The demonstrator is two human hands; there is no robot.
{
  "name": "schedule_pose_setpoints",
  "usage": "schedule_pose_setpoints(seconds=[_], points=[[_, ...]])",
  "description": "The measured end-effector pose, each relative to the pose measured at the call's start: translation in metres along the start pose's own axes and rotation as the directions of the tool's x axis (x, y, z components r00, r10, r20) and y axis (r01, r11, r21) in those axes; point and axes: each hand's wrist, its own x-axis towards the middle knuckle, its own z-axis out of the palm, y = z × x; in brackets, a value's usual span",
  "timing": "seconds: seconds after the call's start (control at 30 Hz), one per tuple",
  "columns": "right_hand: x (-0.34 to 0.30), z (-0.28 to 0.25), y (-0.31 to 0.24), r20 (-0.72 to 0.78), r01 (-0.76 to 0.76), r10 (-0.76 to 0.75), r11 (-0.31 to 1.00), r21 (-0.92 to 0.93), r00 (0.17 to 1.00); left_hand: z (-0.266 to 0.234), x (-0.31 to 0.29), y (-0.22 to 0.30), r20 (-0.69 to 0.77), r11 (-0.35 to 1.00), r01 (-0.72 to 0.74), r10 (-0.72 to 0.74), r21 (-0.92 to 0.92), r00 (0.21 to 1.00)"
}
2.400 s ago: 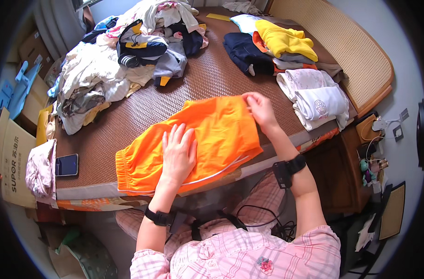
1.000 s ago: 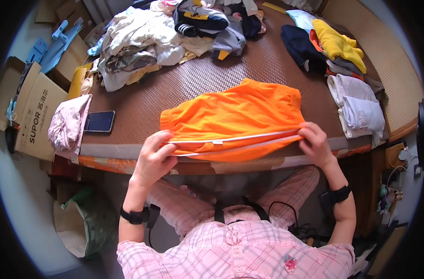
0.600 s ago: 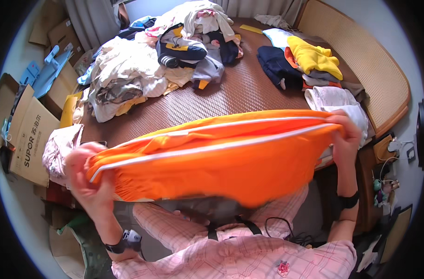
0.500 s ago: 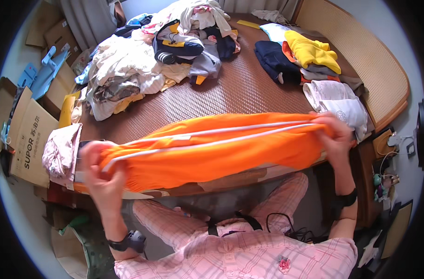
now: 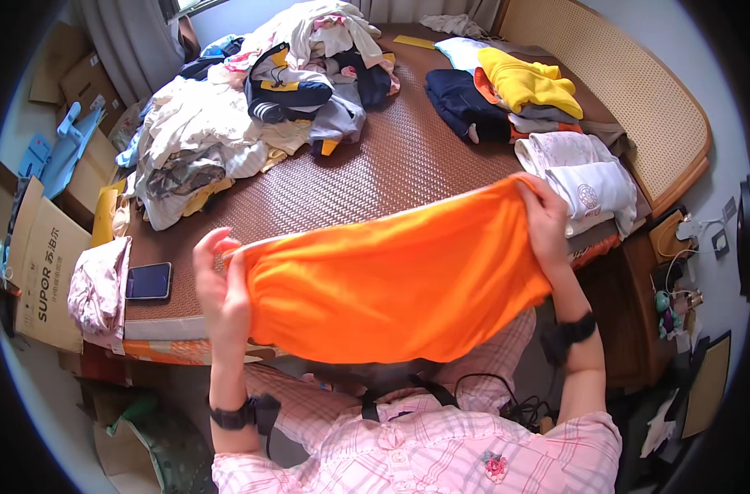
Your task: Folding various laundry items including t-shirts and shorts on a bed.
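An orange garment (image 5: 391, 284) with white trim along its upper edge, which looks like a pair of trousers, is stretched out in the air between my hands over the bed's front edge. My left hand (image 5: 224, 284) grips its gathered end, with thumb and fingers pinched at the top corner. At the other end, my right hand (image 5: 546, 218) is closed round the upper corner and holds it a bit higher than the left. The cloth hangs down in a loose curve above my lap.
A large heap of loose clothes (image 5: 218, 123) covers the bed's far left. Folded stacks lie at the right: a yellow garment (image 5: 531, 82), a navy one (image 5: 465, 103) and white ones (image 5: 581, 177). A phone (image 5: 149, 281) rests beside a folded pink garment (image 5: 99, 284). Cardboard boxes (image 5: 50, 272) stand left.
The orange garment has been drawn nearer to me and turned, so its broad plain side now faces me. My hands have come closer together, and the phone has come fully into sight.
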Motion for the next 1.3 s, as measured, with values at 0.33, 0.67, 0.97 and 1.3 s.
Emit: schedule_pose_setpoints(seconds=[0.33,0.67,0.97,1.3], points=[[0.022,0.059,0.120,0.393,-0.146,0.157,0.988,-0.060,0.906,0.074,0.016,-0.039,0.339,0.665,-0.425,0.265,0.614,0.903],[-0.046,0.152,0.007,0.373,0.397,-0.250,0.829,-0.394,0.893,0.147,-0.019,-0.054,0.620,0.496,-0.574,0.088,0.652,0.780],[-0.062,0.087,0.054,0.371,0.137,0.153,0.749,-0.648,0.916,0.133,-0.030,-0.043,0.541,0.576,-0.374,-0.147,0.727,0.828],[-0.061,0.063,0.050,0.017,-0.248,0.247,0.966,0.076,0.969,0.102,-0.033,-0.065,0.420,0.600,-0.448,0.197,0.663,0.886]])
